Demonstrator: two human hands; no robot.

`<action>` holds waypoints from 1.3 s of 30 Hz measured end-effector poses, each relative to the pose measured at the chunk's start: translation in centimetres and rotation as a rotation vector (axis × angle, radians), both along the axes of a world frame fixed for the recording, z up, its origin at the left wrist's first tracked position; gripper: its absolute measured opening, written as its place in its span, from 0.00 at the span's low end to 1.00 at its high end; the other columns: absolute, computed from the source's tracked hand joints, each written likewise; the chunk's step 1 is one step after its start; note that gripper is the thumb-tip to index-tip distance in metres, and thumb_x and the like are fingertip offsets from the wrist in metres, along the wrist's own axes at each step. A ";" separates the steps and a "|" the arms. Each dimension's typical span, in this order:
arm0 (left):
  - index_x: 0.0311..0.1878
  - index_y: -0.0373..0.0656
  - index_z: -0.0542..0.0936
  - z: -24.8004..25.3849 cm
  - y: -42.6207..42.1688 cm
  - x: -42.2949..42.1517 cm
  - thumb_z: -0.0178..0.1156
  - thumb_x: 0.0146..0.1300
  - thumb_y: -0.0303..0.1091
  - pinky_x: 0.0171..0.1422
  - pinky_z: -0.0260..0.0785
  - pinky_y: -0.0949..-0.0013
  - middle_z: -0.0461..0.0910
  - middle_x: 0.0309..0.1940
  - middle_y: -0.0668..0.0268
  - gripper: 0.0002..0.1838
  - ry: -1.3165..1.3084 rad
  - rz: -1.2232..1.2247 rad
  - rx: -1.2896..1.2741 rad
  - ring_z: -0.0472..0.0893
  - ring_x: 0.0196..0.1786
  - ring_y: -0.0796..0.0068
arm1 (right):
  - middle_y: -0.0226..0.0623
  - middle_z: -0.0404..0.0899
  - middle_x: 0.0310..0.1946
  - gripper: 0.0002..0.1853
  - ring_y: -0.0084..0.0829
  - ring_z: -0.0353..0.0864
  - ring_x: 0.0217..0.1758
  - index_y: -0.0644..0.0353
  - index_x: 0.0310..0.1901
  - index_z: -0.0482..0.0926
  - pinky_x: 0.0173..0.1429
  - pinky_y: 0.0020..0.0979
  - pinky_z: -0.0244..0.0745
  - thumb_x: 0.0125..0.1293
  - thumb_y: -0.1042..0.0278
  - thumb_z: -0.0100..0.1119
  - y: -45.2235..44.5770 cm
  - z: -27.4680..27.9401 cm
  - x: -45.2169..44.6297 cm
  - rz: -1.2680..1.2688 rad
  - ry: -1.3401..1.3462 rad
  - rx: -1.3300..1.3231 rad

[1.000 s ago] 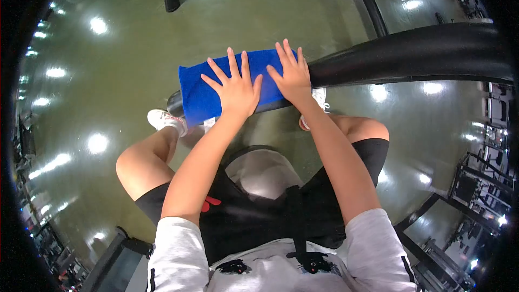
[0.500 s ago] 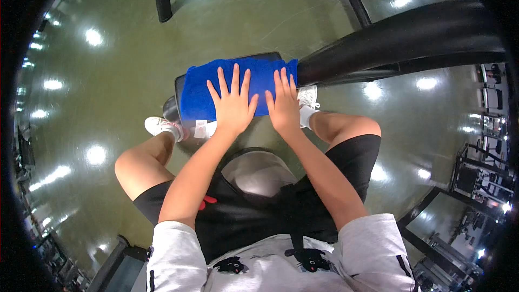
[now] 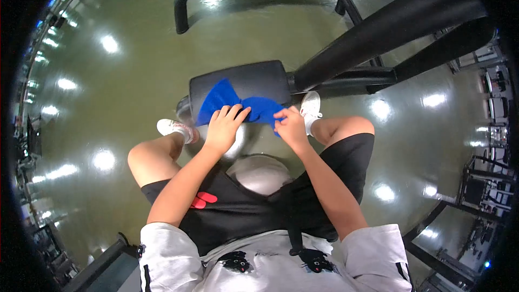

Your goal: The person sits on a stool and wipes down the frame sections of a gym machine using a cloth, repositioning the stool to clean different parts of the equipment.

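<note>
A blue towel (image 3: 219,97), bunched and creased, lies along the near part of a black padded seat (image 3: 265,78). My left hand (image 3: 224,128) has its fingers curled over the towel's middle, gathering the cloth. At the towel's right end, my right hand (image 3: 292,128) pinches the fabric between thumb and fingers. Part of the cloth hangs over the seat's near edge. To the left of my left hand, the towel fans out into a pointed corner.
Thick black machine tubes (image 3: 378,38) run from the seat to the upper right. A black frame leg (image 3: 182,13) stands on the greenish floor (image 3: 140,75) beyond. White shoes (image 3: 311,105) flank the seat. A rounded shiny surface (image 3: 259,174) lies between my thighs.
Both hands, earlier spread flat on the smoothed towel, have drawn closer to me with fingers curled. The towel is now bunched toward the near edge, exposing more of the seat.
</note>
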State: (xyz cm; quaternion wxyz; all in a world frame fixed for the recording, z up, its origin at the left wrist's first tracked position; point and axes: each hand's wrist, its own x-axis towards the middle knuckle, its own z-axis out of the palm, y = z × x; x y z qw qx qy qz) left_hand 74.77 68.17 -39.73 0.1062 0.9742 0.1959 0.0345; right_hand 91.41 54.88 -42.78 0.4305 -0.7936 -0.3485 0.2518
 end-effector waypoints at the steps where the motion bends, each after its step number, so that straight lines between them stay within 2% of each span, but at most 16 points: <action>1: 0.52 0.50 0.74 0.4 0.2 -0.6 0.54 0.47 0.21 0.49 0.65 0.64 0.72 0.46 0.64 0.25 -0.065 0.002 0.044 0.72 0.48 0.63 | 0.42 0.72 0.31 0.09 0.40 0.78 0.34 0.64 0.32 0.78 0.38 0.34 0.74 0.46 0.82 0.57 -0.2 1.1 -0.6 0.009 0.002 0.008; 3: 0.49 0.48 0.74 0.5 0.7 -2.2 0.54 0.46 0.22 0.47 0.66 0.63 0.72 0.43 0.63 0.22 0.004 0.029 -0.011 0.73 0.46 0.63 | 0.41 0.73 0.26 0.06 0.34 0.79 0.29 0.62 0.29 0.80 0.34 0.32 0.72 0.46 0.80 0.59 -0.6 3.1 -1.7 0.116 0.257 -0.121; 5: 0.41 0.46 0.76 0.1 0.8 -4.2 0.55 0.45 0.23 0.46 0.70 0.57 0.72 0.36 0.62 0.16 0.094 0.076 -0.129 0.74 0.45 0.60 | 0.40 0.74 0.27 0.06 0.32 0.79 0.30 0.62 0.30 0.80 0.33 0.31 0.72 0.47 0.79 0.59 -0.4 2.7 -2.6 0.226 0.146 -0.007; 8: 0.42 0.45 0.76 0.1 -0.2 -7.0 0.57 0.48 0.28 0.48 0.71 0.56 0.75 0.44 0.58 0.14 0.359 0.218 -0.309 0.77 0.47 0.56 | 0.39 0.74 0.27 0.06 0.26 0.77 0.28 0.61 0.32 0.80 0.33 0.28 0.71 0.50 0.78 0.58 -0.5 3.3 -4.2 0.370 0.054 0.123; 13: 0.40 0.45 0.82 0.3 0.1 -9.3 0.59 0.54 0.50 0.50 0.71 0.56 0.79 0.38 0.57 0.19 0.479 0.142 -0.366 0.78 0.46 0.56 | 0.32 0.74 0.27 0.07 0.24 0.71 0.29 0.58 0.34 0.81 0.32 0.25 0.68 0.52 0.77 0.59 0.1 2.6 -5.1 0.346 0.032 0.167; 17: 0.41 0.50 0.83 -1.0 1.6 -10.5 0.58 0.57 0.49 0.49 0.72 0.55 0.80 0.39 0.59 0.16 0.334 0.315 -0.313 0.78 0.46 0.57 | 0.34 0.77 0.31 0.05 0.31 0.74 0.35 0.58 0.34 0.81 0.41 0.30 0.71 0.55 0.76 0.59 1.1 3.6 -4.9 0.351 -0.293 0.072; 20: 0.43 0.54 0.82 0.7 3.9 -11.1 0.58 0.57 0.43 0.50 0.71 0.54 0.79 0.41 0.60 0.12 0.380 0.520 -0.477 0.76 0.51 0.60 | 0.35 0.77 0.31 0.05 0.31 0.76 0.35 0.60 0.35 0.80 0.41 0.30 0.71 0.55 0.76 0.58 2.6 5.4 -6.7 0.299 -0.157 0.002; 25: 0.43 0.51 0.81 0.2 7.5 -11.8 0.58 0.54 0.36 0.51 0.71 0.53 0.72 0.49 0.58 0.12 0.204 0.789 -0.242 0.72 0.54 0.54 | 0.34 0.76 0.30 0.05 0.21 0.77 0.29 0.62 0.35 0.80 0.33 0.23 0.71 0.56 0.79 0.56 6.2 5.3 -10.5 0.369 -0.096 -0.011; 27: 0.43 0.49 0.81 0.8 9.2 -11.5 0.57 0.55 0.35 0.52 0.70 0.52 0.68 0.51 0.56 0.12 0.159 0.918 -0.207 0.71 0.56 0.54 | 0.35 0.78 0.29 0.10 0.21 0.78 0.26 0.62 0.41 0.77 0.28 0.23 0.71 0.56 0.79 0.57 7.2 4.3 -12.9 0.337 0.062 -0.071; 29: 0.52 0.45 0.74 -0.1 10.8 -11.0 0.59 0.54 0.35 0.52 0.70 0.52 0.64 0.52 0.50 0.20 0.021 1.036 -0.314 0.70 0.55 0.47 | 0.35 0.79 0.28 0.15 0.22 0.78 0.23 0.61 0.48 0.74 0.26 0.25 0.76 0.57 0.79 0.58 7.9 2.3 -15.2 0.250 0.298 -0.171; 30: 0.52 0.45 0.74 -1.0 11.0 -10.5 0.59 0.54 0.35 0.52 0.70 0.52 0.64 0.52 0.50 0.20 0.026 1.042 -0.327 0.70 0.55 0.47 | 0.36 0.78 0.30 0.14 0.24 0.78 0.27 0.66 0.47 0.73 0.29 0.27 0.80 0.59 0.78 0.57 8.1 1.2 -16.3 0.198 0.415 -0.206; 32: 0.59 0.41 0.62 -3.3 10.8 -9.1 0.62 0.52 0.36 0.53 0.69 0.51 0.64 0.51 0.46 0.32 -0.311 1.159 -0.554 0.70 0.55 0.46 | 0.34 0.74 0.31 0.14 0.25 0.75 0.31 0.65 0.49 0.71 0.38 0.31 0.81 0.62 0.77 0.55 8.7 -0.2 -17.7 0.034 0.800 -0.306; 34: 0.61 0.37 0.54 -4.3 10.2 -7.9 0.64 0.51 0.37 0.53 0.69 0.51 0.64 0.50 0.43 0.38 -0.270 1.083 -0.580 0.70 0.55 0.44 | 0.34 0.73 0.31 0.12 0.26 0.74 0.31 0.65 0.47 0.71 0.41 0.33 0.80 0.62 0.76 0.54 8.9 -1.7 -18.2 -0.059 0.950 -0.315; 35: 0.61 0.37 0.58 -4.7 10.1 -7.4 0.61 0.52 0.37 0.60 0.65 0.50 0.63 0.55 0.44 0.34 -0.260 1.042 -0.639 0.67 0.60 0.47 | 0.34 0.72 0.31 0.10 0.27 0.73 0.30 0.66 0.45 0.71 0.45 0.34 0.79 0.63 0.76 0.53 8.9 -2.3 -18.3 -0.149 1.102 -0.303; 38: 0.60 0.37 0.61 -6.4 11.4 -7.4 0.57 0.54 0.37 0.67 0.56 0.49 0.63 0.60 0.50 0.31 -0.248 0.813 -0.543 0.63 0.65 0.53 | 0.34 0.72 0.32 0.05 0.28 0.72 0.32 0.63 0.42 0.70 0.48 0.37 0.77 0.65 0.74 0.50 9.4 -4.3 -17.9 -0.291 1.108 -0.254; 39: 0.59 0.37 0.65 -5.7 11.0 -7.5 0.53 0.55 0.36 0.70 0.50 0.46 0.63 0.63 0.55 0.28 -0.238 0.752 -0.531 0.60 0.68 0.61 | 0.34 0.72 0.32 0.05 0.28 0.72 0.32 0.63 0.42 0.70 0.48 0.37 0.77 0.65 0.74 0.50 9.8 -4.5 -17.7 -0.295 1.106 -0.257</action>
